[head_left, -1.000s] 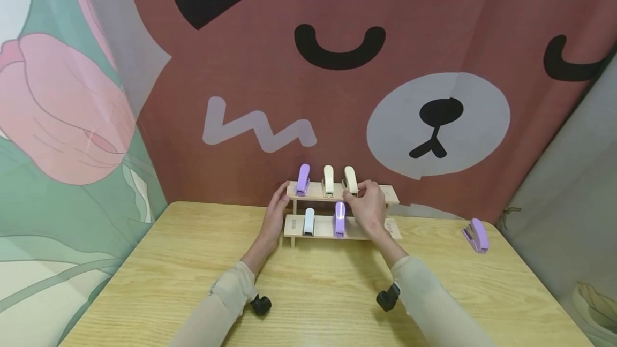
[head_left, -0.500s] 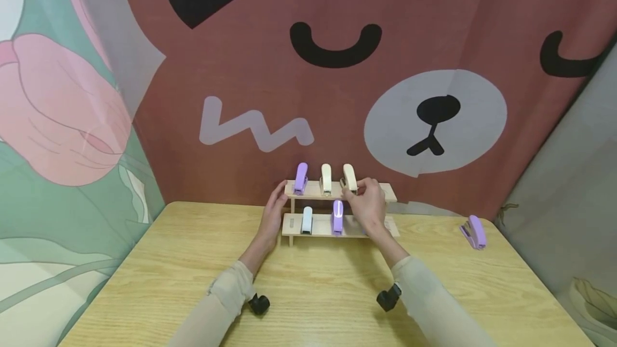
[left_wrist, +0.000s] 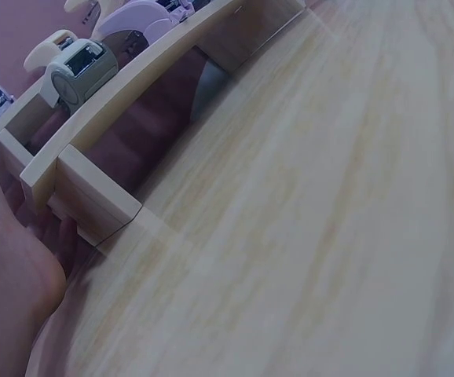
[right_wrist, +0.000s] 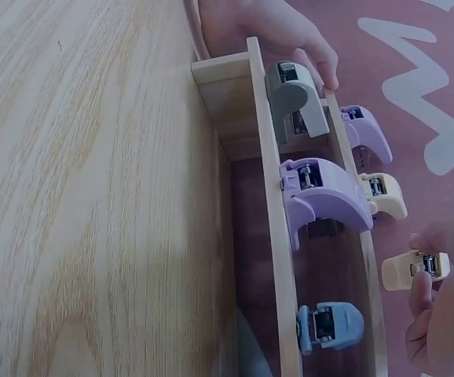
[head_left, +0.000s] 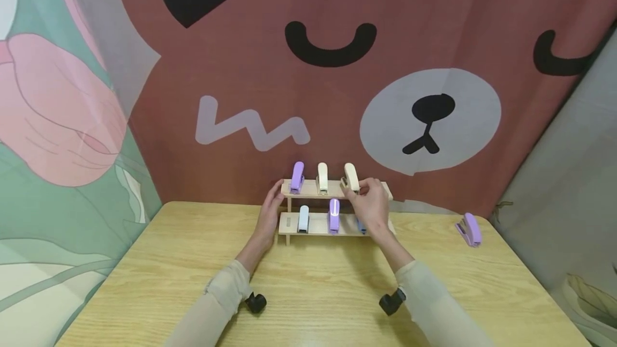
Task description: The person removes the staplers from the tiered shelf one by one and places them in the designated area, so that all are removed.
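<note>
A two-tier wooden rack [head_left: 289, 222] holds several mini staplers. At the right part of its upper shelf, my right hand [head_left: 370, 205] pinches a cream stapler [head_left: 351, 176] between thumb and fingers. Left of that stand another cream stapler [head_left: 322, 177] and a purple stapler [head_left: 297, 176]. The lower shelf carries a pale grey-blue stapler [head_left: 303, 219], a purple stapler [head_left: 334, 215] and a blue stapler [right_wrist: 331, 324], which the right hand partly hides in the head view. Against the rack's left end rests my left hand [head_left: 267, 217], its fingers extended along the side.
Another purple stapler [head_left: 469, 229] lies on the wooden table [head_left: 308, 288] at the far right, near the edge. Behind the rack hangs a curtain [head_left: 241, 170] with a bear print. A black wrist camera is on each sleeve.
My right hand and the cream stapler have shifted slightly right along the upper shelf, uncovering more of the blue stapler below. The left hand stays at the rack's end. The head view has drifted slightly.
</note>
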Available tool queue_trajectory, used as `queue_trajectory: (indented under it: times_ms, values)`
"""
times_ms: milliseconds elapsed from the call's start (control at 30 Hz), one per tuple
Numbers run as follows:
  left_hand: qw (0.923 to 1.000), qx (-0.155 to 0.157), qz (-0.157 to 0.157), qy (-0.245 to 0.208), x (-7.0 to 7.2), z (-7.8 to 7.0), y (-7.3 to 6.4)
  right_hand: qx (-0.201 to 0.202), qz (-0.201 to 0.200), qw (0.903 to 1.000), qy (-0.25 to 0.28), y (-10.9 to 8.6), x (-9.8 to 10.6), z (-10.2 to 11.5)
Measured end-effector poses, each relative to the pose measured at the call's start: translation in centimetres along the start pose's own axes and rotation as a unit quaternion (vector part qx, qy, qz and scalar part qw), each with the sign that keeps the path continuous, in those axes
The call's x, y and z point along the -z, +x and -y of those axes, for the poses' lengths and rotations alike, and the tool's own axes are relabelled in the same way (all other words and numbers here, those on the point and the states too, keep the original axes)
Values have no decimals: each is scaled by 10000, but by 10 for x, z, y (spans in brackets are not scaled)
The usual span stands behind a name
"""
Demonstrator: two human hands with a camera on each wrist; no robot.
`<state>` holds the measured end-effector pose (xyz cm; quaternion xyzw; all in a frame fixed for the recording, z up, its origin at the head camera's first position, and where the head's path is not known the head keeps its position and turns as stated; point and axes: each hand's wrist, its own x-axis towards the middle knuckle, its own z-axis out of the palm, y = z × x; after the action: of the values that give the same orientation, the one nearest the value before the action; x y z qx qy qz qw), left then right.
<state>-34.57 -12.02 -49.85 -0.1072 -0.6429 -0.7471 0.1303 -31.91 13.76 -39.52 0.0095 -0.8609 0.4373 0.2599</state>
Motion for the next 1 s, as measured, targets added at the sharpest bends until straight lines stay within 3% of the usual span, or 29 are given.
queue_trajectory:
  times_ms: [300,633,867,1000]
  values:
    - [10000,46,64,-19,0,0,0,-72,-132,9998,158,-2,15,-10]
    - [9998,169,125,17,1,-3,0,69,-157,9998,-93,-2,30,-22]
    - [9993,243,282,16,-3,-33,-11,-54,-207,9998,-33,-5,38,-32]
    - [9993,221,295,6,-3,-33,-12,-120,-270,9996,45,-7,40,-37]
